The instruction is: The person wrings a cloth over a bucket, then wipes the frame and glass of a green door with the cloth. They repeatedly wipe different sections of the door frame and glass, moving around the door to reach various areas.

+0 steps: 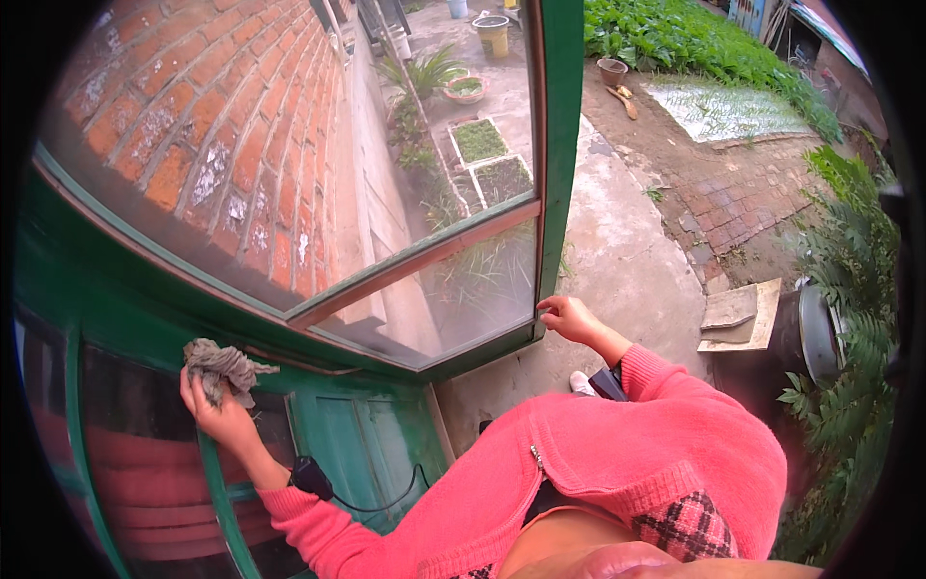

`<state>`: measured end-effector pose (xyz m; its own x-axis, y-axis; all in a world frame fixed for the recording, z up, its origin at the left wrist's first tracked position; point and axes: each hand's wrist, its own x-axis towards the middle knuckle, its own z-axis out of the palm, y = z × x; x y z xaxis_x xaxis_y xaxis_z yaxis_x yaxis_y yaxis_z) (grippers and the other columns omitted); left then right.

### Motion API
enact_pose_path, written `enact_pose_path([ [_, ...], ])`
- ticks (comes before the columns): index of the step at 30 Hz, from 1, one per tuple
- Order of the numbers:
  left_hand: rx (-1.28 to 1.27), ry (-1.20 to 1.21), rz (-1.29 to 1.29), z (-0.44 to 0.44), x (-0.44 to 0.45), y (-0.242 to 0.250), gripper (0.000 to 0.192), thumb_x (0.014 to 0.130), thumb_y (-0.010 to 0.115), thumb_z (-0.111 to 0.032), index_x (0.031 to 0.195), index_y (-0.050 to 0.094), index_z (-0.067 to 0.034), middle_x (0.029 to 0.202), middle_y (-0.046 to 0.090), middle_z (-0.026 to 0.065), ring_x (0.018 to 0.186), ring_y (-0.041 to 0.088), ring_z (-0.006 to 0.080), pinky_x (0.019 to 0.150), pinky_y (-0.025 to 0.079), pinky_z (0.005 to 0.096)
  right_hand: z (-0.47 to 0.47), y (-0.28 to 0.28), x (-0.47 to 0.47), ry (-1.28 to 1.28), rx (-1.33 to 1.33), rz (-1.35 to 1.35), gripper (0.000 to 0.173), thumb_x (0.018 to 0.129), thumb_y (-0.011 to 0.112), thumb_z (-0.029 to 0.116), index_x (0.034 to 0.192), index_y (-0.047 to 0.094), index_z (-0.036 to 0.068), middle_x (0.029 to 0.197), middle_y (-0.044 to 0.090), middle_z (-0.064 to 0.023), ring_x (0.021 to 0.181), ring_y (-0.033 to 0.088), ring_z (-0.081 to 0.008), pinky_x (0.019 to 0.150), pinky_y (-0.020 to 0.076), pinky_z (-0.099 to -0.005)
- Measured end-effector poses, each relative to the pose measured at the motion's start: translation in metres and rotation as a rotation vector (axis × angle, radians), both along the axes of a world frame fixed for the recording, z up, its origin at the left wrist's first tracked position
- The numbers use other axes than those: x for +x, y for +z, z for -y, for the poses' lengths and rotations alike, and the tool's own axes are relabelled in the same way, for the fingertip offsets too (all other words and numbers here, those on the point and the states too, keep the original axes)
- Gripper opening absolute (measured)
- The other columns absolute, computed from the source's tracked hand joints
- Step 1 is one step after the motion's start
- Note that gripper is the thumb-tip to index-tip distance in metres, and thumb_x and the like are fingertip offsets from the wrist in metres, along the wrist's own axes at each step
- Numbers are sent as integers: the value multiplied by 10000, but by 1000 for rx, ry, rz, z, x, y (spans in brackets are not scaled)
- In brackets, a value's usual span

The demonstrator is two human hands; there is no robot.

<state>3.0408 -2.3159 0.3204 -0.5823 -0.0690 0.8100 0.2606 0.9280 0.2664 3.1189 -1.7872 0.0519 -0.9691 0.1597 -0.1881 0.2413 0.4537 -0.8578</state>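
My left hand (221, 420) grips a crumpled grey cloth (221, 365) against the green-painted wood beside the dark glass panes (130, 391) of a panelled door or window front. Red cloth shows in those panes, and I cannot tell whether it is reflected. The right hand (577, 320) is at the lower outer corner of a green-framed glazed panel (561, 145), its fingertips over the frame's edge and its fingers slightly apart. Through the panel's large upper pane (289, 145) a brick wall is visible. A smaller pane (441, 297) sits below a reddish-brown crossbar (427, 264).
Concrete paving (615, 217) runs along the right. Flat boards (741, 315) lie beside a dark round container (821, 333), close to leafy plants (846, 405). A black cable (383, 506) hangs from the left wrist device (311, 476). Farther off stand a pot (612, 71) and a vegetable bed (694, 43).
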Motion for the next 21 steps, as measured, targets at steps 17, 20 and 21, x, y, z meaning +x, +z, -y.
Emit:
enact_pose_path([
  [17,-82,-782,-688,-411,-47,375,444,867,601,-24,1310,569,-38,1214,638,58,1074,603,145,940,449,283,-120,133,-112,266,-705,-384,478,889,704,122,1308,526,-21,1198,643,-80,1083,604,-139,961,470,-298],
  [20,-111,-898,-652,-481,-62,379,419,755,642,46,1170,625,-11,1210,598,114,1115,576,261,969,447,329,-123,126,-113,284,-605,-471,420,904,694,166,1273,569,10,1165,651,-46,1071,585,-121,942,467,-294],
  [21,-26,-912,-593,-504,-68,364,428,686,638,91,1107,629,21,1200,567,166,1144,547,334,1003,437,356,-125,124,-113,265,-556,-494,421,903,695,168,1272,569,8,1164,652,-52,1072,586,-124,942,467,-296],
])
